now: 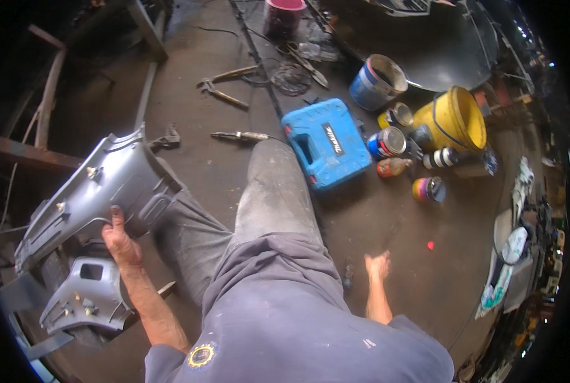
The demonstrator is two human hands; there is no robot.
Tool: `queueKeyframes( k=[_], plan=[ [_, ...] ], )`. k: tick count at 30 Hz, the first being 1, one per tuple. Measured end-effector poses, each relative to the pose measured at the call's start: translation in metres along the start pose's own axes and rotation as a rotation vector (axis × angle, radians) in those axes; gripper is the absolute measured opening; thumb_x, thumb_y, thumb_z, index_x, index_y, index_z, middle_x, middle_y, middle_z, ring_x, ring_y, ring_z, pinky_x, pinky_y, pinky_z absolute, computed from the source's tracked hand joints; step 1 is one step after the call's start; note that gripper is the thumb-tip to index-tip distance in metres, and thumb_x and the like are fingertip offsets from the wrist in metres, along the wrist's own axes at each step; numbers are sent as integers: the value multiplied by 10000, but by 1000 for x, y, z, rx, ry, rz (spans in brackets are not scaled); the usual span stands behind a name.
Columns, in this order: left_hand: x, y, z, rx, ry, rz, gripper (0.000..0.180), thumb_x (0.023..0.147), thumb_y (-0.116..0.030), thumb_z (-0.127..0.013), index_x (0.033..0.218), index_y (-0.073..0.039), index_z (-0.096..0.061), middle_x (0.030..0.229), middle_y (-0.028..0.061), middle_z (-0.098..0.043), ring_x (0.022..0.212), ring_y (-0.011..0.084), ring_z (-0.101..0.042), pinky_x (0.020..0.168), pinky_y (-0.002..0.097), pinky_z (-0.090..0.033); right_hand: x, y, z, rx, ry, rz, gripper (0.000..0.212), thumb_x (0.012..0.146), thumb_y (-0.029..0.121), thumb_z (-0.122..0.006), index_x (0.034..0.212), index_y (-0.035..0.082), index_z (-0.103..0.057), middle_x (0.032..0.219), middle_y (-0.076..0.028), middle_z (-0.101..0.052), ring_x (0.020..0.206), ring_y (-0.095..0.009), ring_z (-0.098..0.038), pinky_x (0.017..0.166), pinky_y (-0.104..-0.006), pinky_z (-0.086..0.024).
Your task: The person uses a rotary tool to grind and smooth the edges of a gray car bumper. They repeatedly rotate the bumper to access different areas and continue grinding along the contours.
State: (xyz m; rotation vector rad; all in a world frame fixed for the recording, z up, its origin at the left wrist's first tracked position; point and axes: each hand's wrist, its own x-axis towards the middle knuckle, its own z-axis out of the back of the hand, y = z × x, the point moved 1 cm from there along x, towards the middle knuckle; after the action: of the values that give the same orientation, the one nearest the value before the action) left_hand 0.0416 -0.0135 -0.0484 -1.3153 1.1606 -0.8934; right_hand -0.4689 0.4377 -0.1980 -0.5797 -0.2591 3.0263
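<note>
The left hand grips the near edge of a grey panel, thumb on its face, fingers hidden; the panel lies ahead and left, its long axis slanting from near-left to far-right. A second panel sits just left and nearer. Well right of that hand, the right hand is over brown floor, its openness and contents unclear. Beyond both lie a blue case and a yellow bucket.

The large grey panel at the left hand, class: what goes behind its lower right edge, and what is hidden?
The left trouser leg runs partly behind the large grey panel; the covered part, and anything else there, cannot be seen.
</note>
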Motion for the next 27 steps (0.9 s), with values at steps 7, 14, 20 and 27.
queueKeyframes(
  k=[7,14,20,27],
  plan=[
    [-49,-30,-15,24,67,18,405,977,-224,-711,1287,6,-589,1127,40,-654,1000,138,-599,931,288,-460,-35,158,29,431,-63,817,313,952,347,-595,1037,76,-727,963,-191,-731,921,-405,-692,799,-472,-542],
    [-68,-66,-46,19,-135,7,352,956,-186,-727,1214,3,-579,1157,91,-665,1046,193,-625,980,318,-471,-49,439,10,543,-268,1560,117,937,183,-579,938,88,-649,846,-135,-652,817,-366,-649,759,-495,-530],
    [-94,-67,-37,125,-239,95,413,917,-152,-753,1242,-8,-544,1123,106,-659,972,208,-649,903,340,-532,-68,526,-22,31,-122,1602,219,944,118,-500,1058,57,-676,1017,-174,-711,970,-369,-692,798,-519,-558],
    [-82,-80,-31,156,62,269,485,792,-110,-761,1213,85,-619,1150,135,-691,1042,223,-656,963,356,-501,-72,464,54,591,169,1283,350,834,201,-643,1131,24,-588,959,-186,-660,868,-342,-648,783,-440,-506]
  ],
)
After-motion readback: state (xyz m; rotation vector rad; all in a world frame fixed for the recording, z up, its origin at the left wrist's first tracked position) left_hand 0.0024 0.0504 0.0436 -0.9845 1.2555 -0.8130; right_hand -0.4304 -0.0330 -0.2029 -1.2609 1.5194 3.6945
